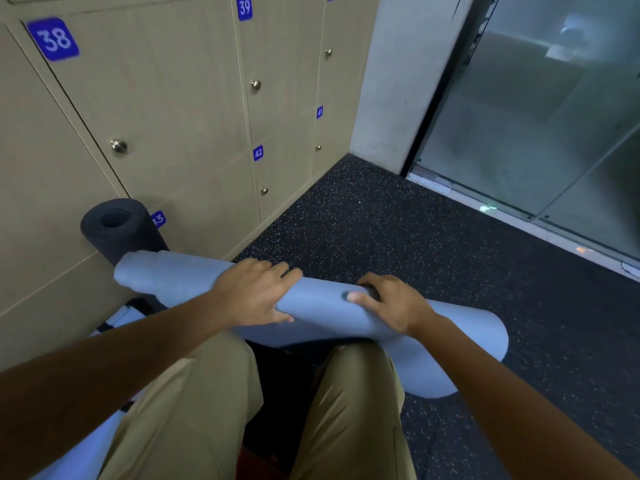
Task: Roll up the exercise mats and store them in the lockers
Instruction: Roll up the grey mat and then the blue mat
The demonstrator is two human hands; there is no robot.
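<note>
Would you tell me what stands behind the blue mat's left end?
A rolled dark mat stands upright against the lockers. The blue mat covers its lower part, so its base is hidden.

Light blue mat (322, 306) showing plain, no pattern. Rolled mat (119, 230) at left showing dark charcoal. Lockers (166, 98) showing beige wood-grain, number tags (53, 39) in bright blue with white digits, knobs (118, 146) silvery. Floor (415, 244) showing black with pale speckles. Trousers (194, 403) showing khaki. Glass panel (554, 116), upper right, showing grey-green.
</note>
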